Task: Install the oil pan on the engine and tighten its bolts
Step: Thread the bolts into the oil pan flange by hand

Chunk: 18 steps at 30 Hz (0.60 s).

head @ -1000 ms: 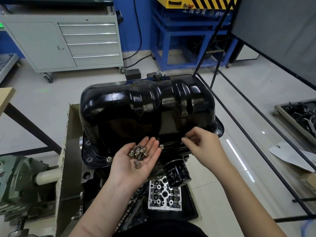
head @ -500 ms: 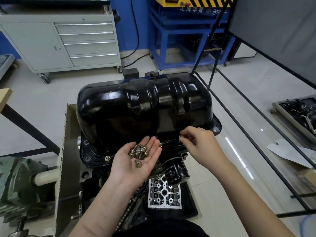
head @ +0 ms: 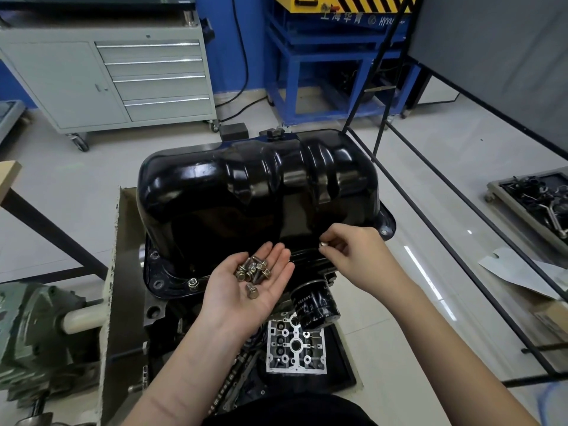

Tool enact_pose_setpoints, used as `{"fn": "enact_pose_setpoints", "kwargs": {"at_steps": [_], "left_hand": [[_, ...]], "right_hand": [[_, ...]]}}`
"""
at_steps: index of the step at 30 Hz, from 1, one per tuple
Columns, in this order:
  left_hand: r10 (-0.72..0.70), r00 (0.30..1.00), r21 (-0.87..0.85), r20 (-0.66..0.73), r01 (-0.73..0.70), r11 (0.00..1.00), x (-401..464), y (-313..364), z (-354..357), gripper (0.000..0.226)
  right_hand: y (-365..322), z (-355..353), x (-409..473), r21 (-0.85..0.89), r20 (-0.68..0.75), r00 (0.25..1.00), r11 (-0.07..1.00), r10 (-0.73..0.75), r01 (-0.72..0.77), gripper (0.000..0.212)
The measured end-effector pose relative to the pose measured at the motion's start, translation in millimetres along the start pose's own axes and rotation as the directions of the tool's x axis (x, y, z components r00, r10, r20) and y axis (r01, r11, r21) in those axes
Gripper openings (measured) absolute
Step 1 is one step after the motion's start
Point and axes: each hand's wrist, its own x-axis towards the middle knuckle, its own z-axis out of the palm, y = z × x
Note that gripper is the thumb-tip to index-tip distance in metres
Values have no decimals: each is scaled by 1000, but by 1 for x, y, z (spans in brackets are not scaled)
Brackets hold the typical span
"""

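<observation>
Left hand (palm up) cups brass-coloured flanged bolts; right hand pinches one bolt at the glossy black steel oil pan flange.

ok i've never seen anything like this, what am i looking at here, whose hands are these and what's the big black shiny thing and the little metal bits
This is one picture from a camera worn on a person's head, looking down at their own two bare hands in a workshop. The big glossy black shell is an oil pan, sitting upside-down-looking on top of an engine that is being put together. The left hand lies palm up and open, carrying a small pile of bolts. The right hand pinches a single bolt at the pan's front rim, apparently starting it into a hole. One bolt already sits in the rim at the near left. The black can below the hands is an oil filter. A grey drawer cabinet stands behind.
</observation>
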Motion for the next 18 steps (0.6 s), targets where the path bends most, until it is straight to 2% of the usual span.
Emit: {"fn": "enact_pose_setpoints", "kwargs": {"at_steps": [8,14,16,17,18], "left_hand": [[0,1000,7,17,0,1000,0,1,-1,36],[-8,999,11,38,8,1000,3,-1,-3,40],[-9,999,7,45,8,1000,4,0,-4,45],[-10,999,4,46,9,1000,4,0,-4,46],[-11,999,3,47,11,1000,4,0,-4,47]], "right_hand": [[5,-6,1,182,48,994,978,93,-100,9],[0,2,-7,-46,12,1000,999,-25,26,16],[3,0,-8,75,12,1000,997,25,-26,10],[6,-2,-9,223,23,996,970,92,-95,6],[8,-5,-12,414,43,985,895,165,-168,6]]}}
